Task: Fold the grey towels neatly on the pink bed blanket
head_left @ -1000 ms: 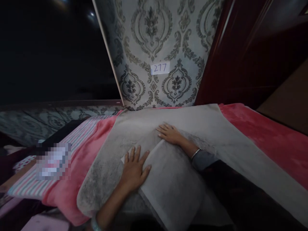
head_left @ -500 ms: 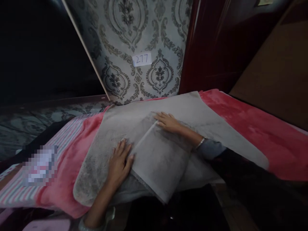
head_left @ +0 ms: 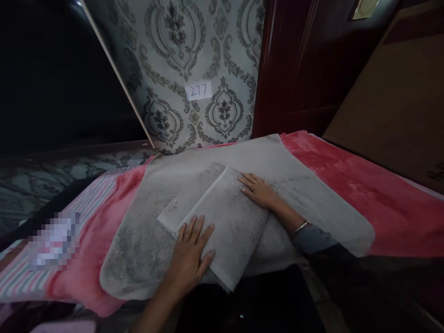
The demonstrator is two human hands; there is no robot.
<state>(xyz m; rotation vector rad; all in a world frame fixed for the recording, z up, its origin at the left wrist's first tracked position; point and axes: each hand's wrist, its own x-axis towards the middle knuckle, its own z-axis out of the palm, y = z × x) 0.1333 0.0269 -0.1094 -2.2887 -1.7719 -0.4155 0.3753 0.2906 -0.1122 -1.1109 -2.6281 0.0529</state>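
A folded grey plush cloth (head_left: 239, 222) lies at an angle on a larger grey plush mat (head_left: 135, 249). One of its folded flaps reaches out past a pale straight edge toward the left. My left hand (head_left: 192, 252) rests palm down on the cloth's lower left side, fingers apart. Across the cloth, my right hand (head_left: 256, 188) lies flat at its upper right edge, with the fingers spread. Neither hand grips anything. The cloth's underside is hidden.
A pink-red blanket (head_left: 333, 171) shows on both sides under the mat. Striped fabric (head_left: 100, 192) lies at the left, with a blurred-out item (head_left: 53, 243) on it. Patterned wallpaper with a "277" label (head_left: 199, 90) stands behind, beside a dark red panel (head_left: 294, 69) and brown cardboard (head_left: 398, 106).
My left hand has moved right, from the flap's edge onto the folded cloth. My right hand has slid right and slightly down, uncovering the cloth's top corner. The view has shifted slightly.
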